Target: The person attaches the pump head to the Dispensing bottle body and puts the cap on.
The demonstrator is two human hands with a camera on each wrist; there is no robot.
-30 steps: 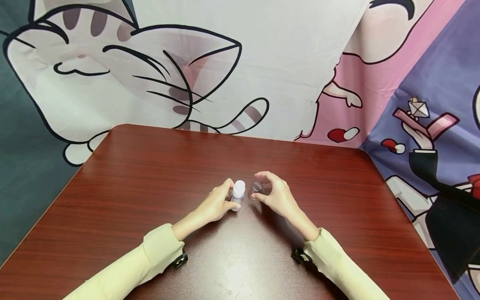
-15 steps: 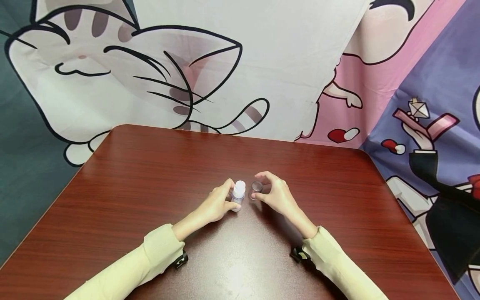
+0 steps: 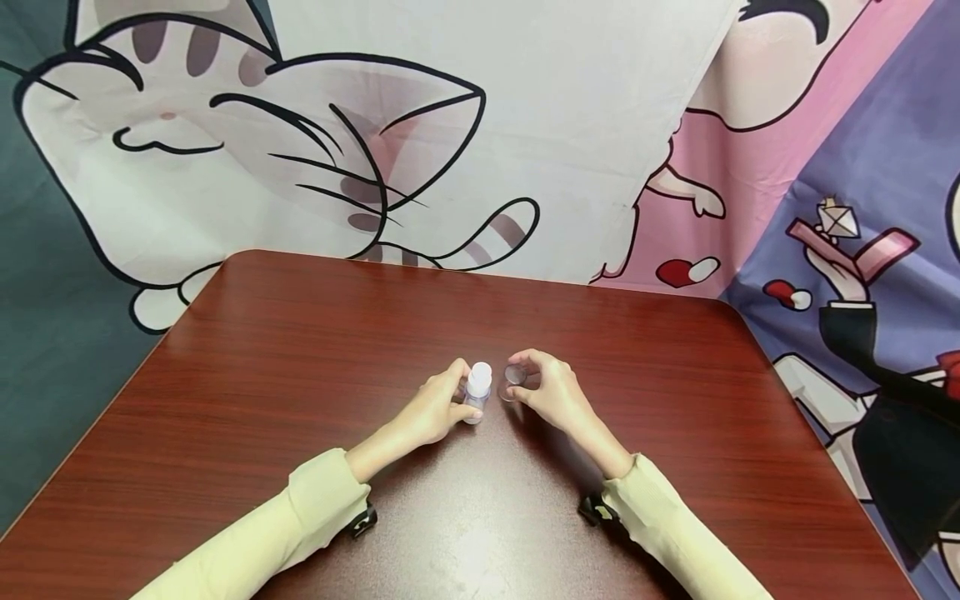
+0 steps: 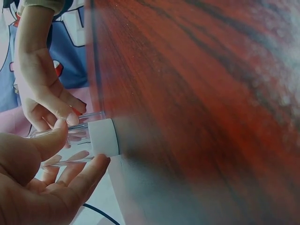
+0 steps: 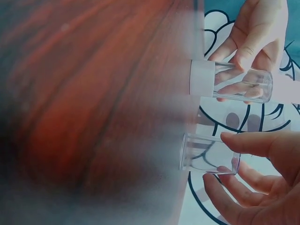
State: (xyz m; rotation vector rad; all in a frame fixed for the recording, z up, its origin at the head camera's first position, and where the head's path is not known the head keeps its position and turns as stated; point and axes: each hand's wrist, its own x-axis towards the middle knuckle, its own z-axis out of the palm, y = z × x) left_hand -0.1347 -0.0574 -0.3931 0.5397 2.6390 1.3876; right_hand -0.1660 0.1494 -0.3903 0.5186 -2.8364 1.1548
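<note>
A small clear bottle (image 3: 478, 382) with a white upper part stands at the middle of the table, gripped by my left hand (image 3: 433, 407) between thumb and fingers. In the left wrist view, a white band (image 4: 104, 137) surrounds the bottle's end nearest the tabletop. Just right of it is a clear cup-shaped cap (image 3: 515, 374), which my right hand (image 3: 555, 392) pinches between thumb and fingertips. The right wrist view shows the transparent cap (image 5: 208, 154) with its wider rim close to the tabletop; whether it touches is unclear. A narrow gap separates the two things.
The reddish-brown wooden table (image 3: 360, 317) has rounded far corners. Behind it hangs a cloth backdrop (image 3: 570, 125) printed with a cartoon cat and figures. Dark wrist devices (image 3: 597, 510) show under both pale sleeves (image 3: 326, 492).
My right fingers have come down slightly around the clear cap. My left hand and the bottle keep practically the same place.
</note>
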